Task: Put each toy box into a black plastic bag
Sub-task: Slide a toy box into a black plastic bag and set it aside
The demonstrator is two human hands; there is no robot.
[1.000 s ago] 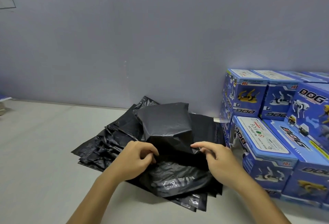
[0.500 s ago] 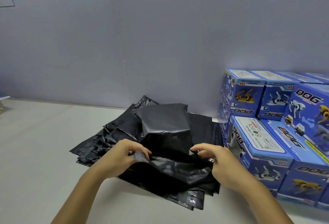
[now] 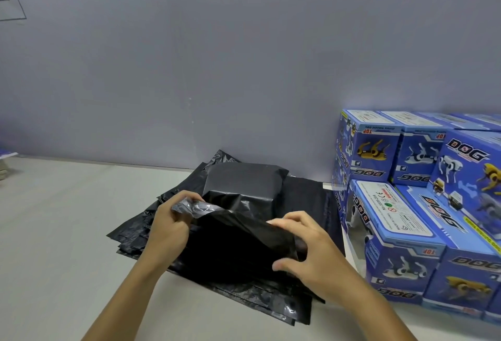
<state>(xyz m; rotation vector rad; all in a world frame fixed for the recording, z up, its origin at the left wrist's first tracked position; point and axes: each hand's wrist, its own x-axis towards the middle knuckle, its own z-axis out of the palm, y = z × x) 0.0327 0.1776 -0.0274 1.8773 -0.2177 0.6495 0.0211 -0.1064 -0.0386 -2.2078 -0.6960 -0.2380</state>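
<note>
A pile of flat black plastic bags lies on the table in front of me. On its far end sits a boxy parcel wrapped in black plastic. My left hand pinches the raised edge of the top black bag. My right hand grips the same bag's edge on the right side, lifting it off the pile. Blue toy dog boxes are stacked at the right, untouched.
A grey wall stands right behind the pile. The pale table top stretches out to the left. Some flat items lie at the far left edge. The toy boxes fill the right side up to the frame's edge.
Both hands have lifted the top bag's near edge up off the pile. My left hand rose and now holds a bunched corner; my right hand closed on the other side.
</note>
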